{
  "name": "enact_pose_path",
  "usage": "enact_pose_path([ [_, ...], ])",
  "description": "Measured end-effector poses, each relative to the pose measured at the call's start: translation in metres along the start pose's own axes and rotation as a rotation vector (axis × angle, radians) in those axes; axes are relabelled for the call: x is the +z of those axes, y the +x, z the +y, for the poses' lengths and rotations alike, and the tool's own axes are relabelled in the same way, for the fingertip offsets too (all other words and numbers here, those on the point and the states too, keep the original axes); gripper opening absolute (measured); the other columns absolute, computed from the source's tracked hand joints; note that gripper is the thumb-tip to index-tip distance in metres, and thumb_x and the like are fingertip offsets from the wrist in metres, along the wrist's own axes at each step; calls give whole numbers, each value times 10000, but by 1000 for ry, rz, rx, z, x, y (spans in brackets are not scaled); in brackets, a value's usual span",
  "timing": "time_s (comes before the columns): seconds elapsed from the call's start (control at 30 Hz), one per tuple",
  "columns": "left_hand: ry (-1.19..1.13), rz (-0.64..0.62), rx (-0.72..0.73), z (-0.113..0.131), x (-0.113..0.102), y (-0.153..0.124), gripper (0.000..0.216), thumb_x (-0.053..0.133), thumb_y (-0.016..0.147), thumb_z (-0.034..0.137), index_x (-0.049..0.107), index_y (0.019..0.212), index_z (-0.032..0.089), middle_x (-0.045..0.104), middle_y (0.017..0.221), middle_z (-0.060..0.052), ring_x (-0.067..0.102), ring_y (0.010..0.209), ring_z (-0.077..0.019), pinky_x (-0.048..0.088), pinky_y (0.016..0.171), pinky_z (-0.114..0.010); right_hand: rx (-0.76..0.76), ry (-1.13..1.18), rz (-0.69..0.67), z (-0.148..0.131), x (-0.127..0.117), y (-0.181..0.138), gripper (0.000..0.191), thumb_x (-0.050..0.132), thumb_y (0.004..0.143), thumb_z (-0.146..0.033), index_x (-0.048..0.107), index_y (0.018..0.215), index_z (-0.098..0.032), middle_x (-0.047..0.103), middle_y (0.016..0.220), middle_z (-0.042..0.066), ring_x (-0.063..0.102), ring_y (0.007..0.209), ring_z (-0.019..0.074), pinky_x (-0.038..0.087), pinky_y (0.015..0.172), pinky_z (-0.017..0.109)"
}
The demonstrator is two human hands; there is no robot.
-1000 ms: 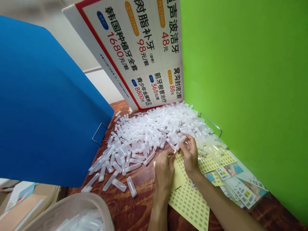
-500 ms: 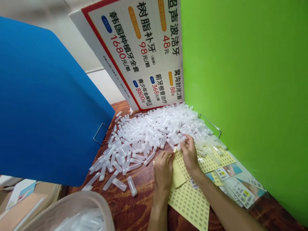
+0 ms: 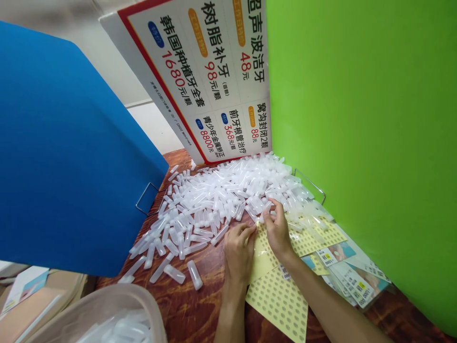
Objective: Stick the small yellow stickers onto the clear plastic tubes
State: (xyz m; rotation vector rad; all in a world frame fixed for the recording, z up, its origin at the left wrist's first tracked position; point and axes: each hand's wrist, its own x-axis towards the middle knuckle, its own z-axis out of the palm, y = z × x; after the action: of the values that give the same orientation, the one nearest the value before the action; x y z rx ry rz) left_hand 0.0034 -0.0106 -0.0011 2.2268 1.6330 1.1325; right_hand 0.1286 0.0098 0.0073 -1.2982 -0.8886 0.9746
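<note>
My right hand [image 3: 277, 233] is closed, with a small translucent plastic tube [image 3: 266, 210] pinched between thumb and fingers at the near edge of a big heap of such tubes [image 3: 228, 190]. Just left of it, my left hand [image 3: 240, 255] has its thumb and fingers pressed together at the far corner of a yellow sticker sheet [image 3: 263, 257]. Any single sticker at those fingertips is too small to make out. Under both wrists lies another yellow sheet [image 3: 280, 302] with rows of small round stickers. A further dotted sheet [image 3: 323, 236] sits right of my right hand.
Printed cards in clear sleeves [image 3: 352, 281] lie at the right. A frosted tub [image 3: 150, 305] holding more tubes stands at the front left, near a cardboard box [image 3: 46, 305]. Blue [image 3: 78, 157], printed [image 3: 214, 85] and green [image 3: 357, 119] boards wall in the wooden table [image 3: 185, 309].
The upper yellow sheet, plain-looking and bent before, now shows its dots and lies flatter. My right hand and its tube have shifted slightly left. The view has drifted a little.
</note>
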Motion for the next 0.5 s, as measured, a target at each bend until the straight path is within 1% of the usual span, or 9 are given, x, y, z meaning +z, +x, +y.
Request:
enact_pose_path([
  [0.07, 29, -23, 11, 1, -2, 0, 137, 641, 934, 224, 762, 999, 222, 739, 1023, -67, 667, 942, -232, 492, 864, -391, 5, -4, 18, -1, 0, 0, 490, 557, 902, -470, 511, 1343, -260, 595, 1085, 53, 550, 644, 145, 444, 558, 270],
  [0.17, 43, -65, 6, 4, -4, 0, 170, 732, 875, 277, 753, 1038, 231, 733, 1088, -72, 662, 1006, -257, 481, 897, -420, 14, 4, 44, 0, -1, 0, 461, 546, 913, -469, 507, 1326, -269, 578, 1117, 58, 554, 661, 146, 449, 556, 265],
  [0.23, 33, -63, -8, 5, -4, 1, 165, 763, 850, 257, 756, 1011, 226, 736, 1078, -66, 661, 1001, -255, 482, 893, -417, 7, 20, 47, 0, -1, 0, 462, 549, 907, -473, 506, 1318, -268, 568, 1109, 51, 549, 662, 144, 449, 558, 265],
  [0.33, 24, -37, -8, 5, -3, 1, 100, 740, 868, 207, 762, 965, 218, 746, 1027, -54, 663, 958, -237, 483, 855, -397, 0, 13, 35, -1, -1, -1, 470, 546, 904, -476, 499, 1321, -264, 562, 1097, 47, 538, 649, 141, 441, 548, 265],
  [0.5, 43, 21, 68, 2, 1, 1, 99, 665, 921, 170, 753, 955, 198, 758, 958, -42, 669, 898, -219, 466, 826, -392, -1, -6, 28, -2, -1, -2, 470, 544, 904, -454, 497, 1325, -251, 567, 1072, 48, 514, 604, 134, 426, 518, 272],
])
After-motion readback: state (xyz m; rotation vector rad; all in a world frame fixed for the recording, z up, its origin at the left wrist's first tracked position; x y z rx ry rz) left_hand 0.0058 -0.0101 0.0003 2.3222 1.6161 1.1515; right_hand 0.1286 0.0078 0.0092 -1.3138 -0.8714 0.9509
